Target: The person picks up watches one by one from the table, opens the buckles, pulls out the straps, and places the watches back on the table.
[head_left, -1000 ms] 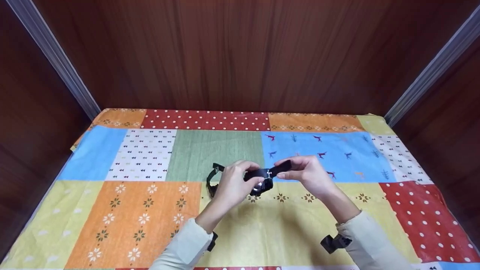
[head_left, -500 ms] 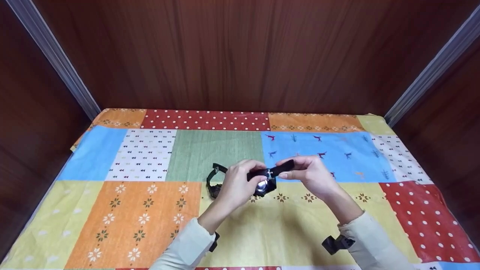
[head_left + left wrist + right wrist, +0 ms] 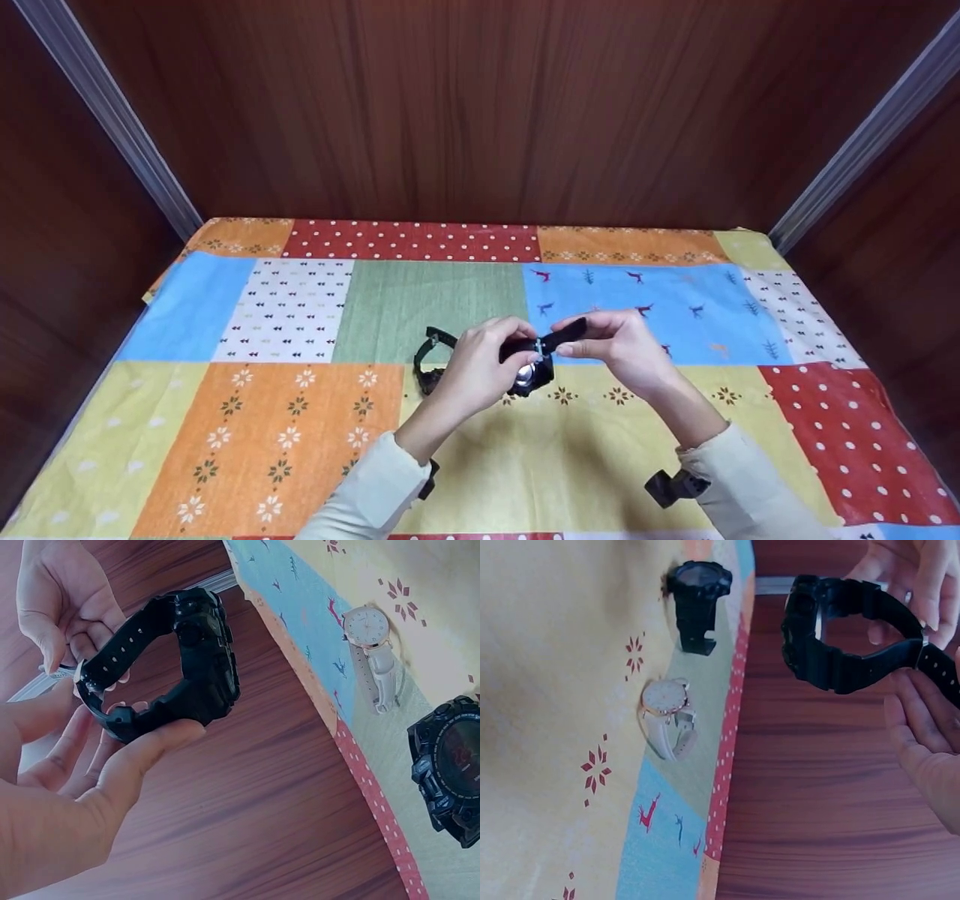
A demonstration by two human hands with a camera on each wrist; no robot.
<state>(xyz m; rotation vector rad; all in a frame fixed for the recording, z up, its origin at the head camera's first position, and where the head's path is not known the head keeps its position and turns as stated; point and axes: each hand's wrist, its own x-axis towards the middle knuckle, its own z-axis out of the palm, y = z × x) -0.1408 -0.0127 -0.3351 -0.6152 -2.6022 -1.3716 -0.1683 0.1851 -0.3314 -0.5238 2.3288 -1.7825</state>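
Observation:
A black wristwatch [image 3: 534, 380] is held above the cloth between both hands, its strap bent into a loop in the wrist views. My left hand [image 3: 480, 367] grips the strap near the case, thumb along the band. With thumb and fingers, my right hand [image 3: 634, 352] pinches the strap's tail beyond the metal buckle [image 3: 923, 639]. The tail passes through that buckle in the right wrist view. On the cloth behind my left hand stands a second black watch [image 3: 454, 757]. A watch with a white strap [image 3: 367, 627] lies beside it; the hands hide it in the head view.
A patchwork-patterned cloth [image 3: 300, 435] covers the table. Dark wooden panels [image 3: 465, 112] rise at the back and both sides, with metal strips [image 3: 124, 120] at the corners. A small black device [image 3: 675, 487] sits on each wrist.
My left hand and the held watch have shifted slightly to the right, and more of the watch case shows below the thumb. The right hand keeps its pinch on the strap, barely moving.

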